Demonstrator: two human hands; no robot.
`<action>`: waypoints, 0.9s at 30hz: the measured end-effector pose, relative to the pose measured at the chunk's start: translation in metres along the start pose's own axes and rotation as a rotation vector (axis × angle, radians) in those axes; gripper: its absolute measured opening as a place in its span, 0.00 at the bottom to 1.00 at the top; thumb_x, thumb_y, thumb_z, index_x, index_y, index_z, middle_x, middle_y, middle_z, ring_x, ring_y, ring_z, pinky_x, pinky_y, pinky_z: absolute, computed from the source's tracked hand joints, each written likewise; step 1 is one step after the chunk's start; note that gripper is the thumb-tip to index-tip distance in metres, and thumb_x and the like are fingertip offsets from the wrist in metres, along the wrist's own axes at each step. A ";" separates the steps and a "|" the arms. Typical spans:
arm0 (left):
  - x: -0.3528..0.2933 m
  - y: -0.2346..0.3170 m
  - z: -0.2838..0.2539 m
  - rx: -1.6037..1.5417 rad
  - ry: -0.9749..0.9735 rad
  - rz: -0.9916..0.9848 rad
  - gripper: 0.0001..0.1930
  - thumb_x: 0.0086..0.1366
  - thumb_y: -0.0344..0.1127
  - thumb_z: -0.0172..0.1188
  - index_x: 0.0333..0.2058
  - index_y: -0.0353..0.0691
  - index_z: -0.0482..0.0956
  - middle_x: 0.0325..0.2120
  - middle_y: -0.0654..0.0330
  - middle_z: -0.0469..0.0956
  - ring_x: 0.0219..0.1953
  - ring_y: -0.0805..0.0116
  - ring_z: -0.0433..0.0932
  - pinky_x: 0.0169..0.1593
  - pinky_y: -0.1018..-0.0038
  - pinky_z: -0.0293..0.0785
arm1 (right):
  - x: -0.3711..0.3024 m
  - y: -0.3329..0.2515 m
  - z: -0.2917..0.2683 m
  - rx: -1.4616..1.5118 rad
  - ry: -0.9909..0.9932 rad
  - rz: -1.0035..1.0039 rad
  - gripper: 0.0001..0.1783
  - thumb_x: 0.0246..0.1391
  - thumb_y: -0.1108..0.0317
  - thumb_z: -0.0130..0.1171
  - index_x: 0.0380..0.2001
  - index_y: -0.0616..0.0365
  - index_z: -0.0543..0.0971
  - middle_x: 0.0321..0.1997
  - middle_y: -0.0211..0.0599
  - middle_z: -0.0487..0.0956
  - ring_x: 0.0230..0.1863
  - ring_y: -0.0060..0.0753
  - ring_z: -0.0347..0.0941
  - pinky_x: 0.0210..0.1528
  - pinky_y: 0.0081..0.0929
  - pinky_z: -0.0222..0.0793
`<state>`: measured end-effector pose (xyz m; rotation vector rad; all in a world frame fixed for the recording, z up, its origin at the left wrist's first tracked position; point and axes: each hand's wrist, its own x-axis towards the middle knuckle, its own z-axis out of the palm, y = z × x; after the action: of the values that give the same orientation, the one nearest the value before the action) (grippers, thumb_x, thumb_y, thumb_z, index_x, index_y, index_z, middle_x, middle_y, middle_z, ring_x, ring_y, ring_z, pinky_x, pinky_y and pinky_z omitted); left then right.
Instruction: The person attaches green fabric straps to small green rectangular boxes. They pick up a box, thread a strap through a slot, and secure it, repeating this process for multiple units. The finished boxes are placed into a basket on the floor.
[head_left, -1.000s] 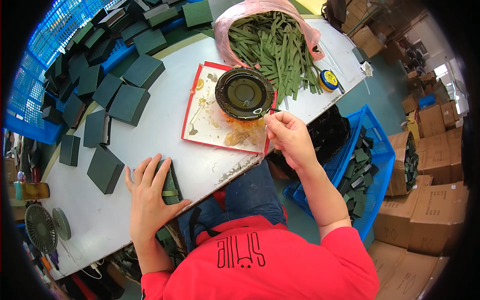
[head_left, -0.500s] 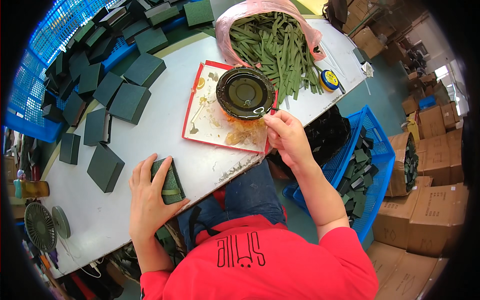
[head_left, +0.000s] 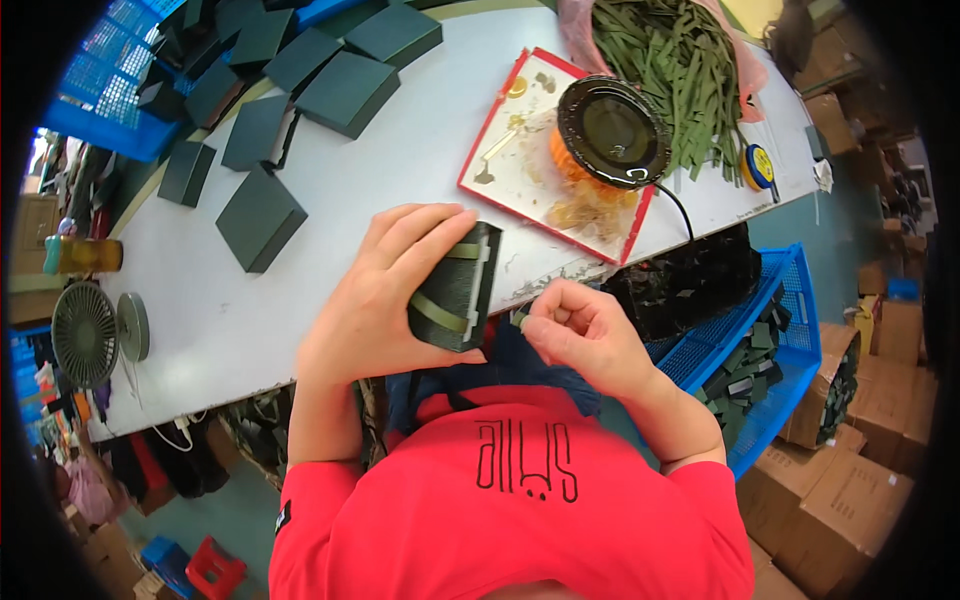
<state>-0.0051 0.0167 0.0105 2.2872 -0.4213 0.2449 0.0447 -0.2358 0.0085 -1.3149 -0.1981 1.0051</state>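
My left hand (head_left: pixel 365 290) holds a dark green box (head_left: pixel 468 285) tilted up at the table's front edge, fingers over its top and thumb beneath. Olive ribbon bands (head_left: pixel 440 313) cross its face, and a pale strip runs along the side turned to the right. Just right of the box, my right hand (head_left: pixel 590 335) is closed in a pinch on the end of a short olive ribbon (head_left: pixel 519 319); its fingers hide the rest. Beyond them, a round black pot (head_left: pixel 612 130) of dark liquid stands on a stained white tray with a red rim (head_left: pixel 495 118).
Several dark green boxes (head_left: pixel 262 218) lie at the left, beside a blue crate (head_left: pixel 105 75). A pink bag (head_left: pixel 578 30) spills olive ribbons (head_left: pixel 660 80). A round tin (head_left: pixel 758 167), a small fan (head_left: pixel 85 335) and a blue crate of green pieces (head_left: pixel 800 330) stand around.
My left hand has lifted the box off the table and tilted it. My right hand has come back from the pot's rim to beside the box. The view has shifted left.
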 end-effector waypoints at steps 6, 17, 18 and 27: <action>0.002 0.003 0.004 -0.042 -0.003 0.027 0.52 0.33 0.41 0.82 0.61 0.37 0.71 0.58 0.54 0.71 0.58 0.46 0.68 0.60 0.56 0.70 | 0.014 0.016 0.015 0.012 -0.054 0.056 0.09 0.63 0.67 0.63 0.32 0.58 0.74 0.28 0.21 0.74 0.26 0.10 0.66 0.27 0.13 0.60; 0.003 0.003 0.005 -0.052 -0.031 0.038 0.51 0.32 0.43 0.82 0.60 0.37 0.72 0.57 0.53 0.72 0.57 0.46 0.69 0.59 0.56 0.70 | 0.020 0.021 0.013 -0.123 -0.036 0.070 0.13 0.63 0.64 0.62 0.28 0.58 0.74 0.23 0.20 0.72 0.24 0.09 0.63 0.25 0.15 0.58; 0.004 0.004 0.006 -0.045 -0.027 0.048 0.50 0.32 0.40 0.81 0.60 0.38 0.73 0.56 0.54 0.72 0.57 0.46 0.69 0.57 0.56 0.72 | 0.021 0.022 0.014 -0.143 -0.034 0.060 0.14 0.63 0.64 0.62 0.27 0.60 0.74 0.22 0.21 0.72 0.24 0.09 0.63 0.25 0.16 0.58; 0.002 0.012 0.016 0.080 -0.023 0.044 0.44 0.36 0.41 0.79 0.58 0.40 0.75 0.54 0.54 0.73 0.57 0.50 0.70 0.59 0.56 0.67 | 0.026 0.008 0.007 -0.297 -0.111 0.248 0.15 0.64 0.64 0.58 0.28 0.65 0.77 0.27 0.34 0.80 0.27 0.18 0.75 0.31 0.21 0.71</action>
<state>-0.0071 -0.0030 0.0082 2.3628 -0.4820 0.2617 0.0511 -0.2129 -0.0070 -1.5817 -0.2818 1.2966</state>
